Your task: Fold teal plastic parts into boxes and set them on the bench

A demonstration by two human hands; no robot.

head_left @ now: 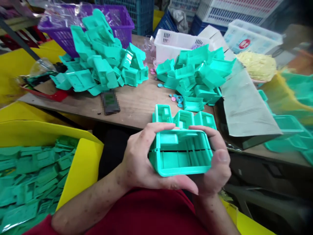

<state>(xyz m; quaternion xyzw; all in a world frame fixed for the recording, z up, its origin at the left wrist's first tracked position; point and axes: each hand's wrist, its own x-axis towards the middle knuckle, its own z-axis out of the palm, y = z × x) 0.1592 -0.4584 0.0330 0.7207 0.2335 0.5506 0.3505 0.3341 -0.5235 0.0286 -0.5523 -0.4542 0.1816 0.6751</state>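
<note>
Between my two hands is a turquoise plastic box (184,171), its hollow inside facing me and a dark seam running across its middle. My left hand (144,160) wraps round its left side, thumb along the lower edge and fingers over the top. On the right side, my right hand (217,163) grips it, with the palm partly in shadow. Just beyond, at the table edge, stand three small turquoise compartments (184,119) side by side; whether they join the held box is unclear.
Piles of turquoise parts lie on the wooden table (137,107), at left (102,62) and right (195,71). Small pink and blue pieces (173,98) lie between them. A yellow bin (90,160) of parts stands lower left, a purple basket (124,19) behind, a cardboard flap (246,101) at right.
</note>
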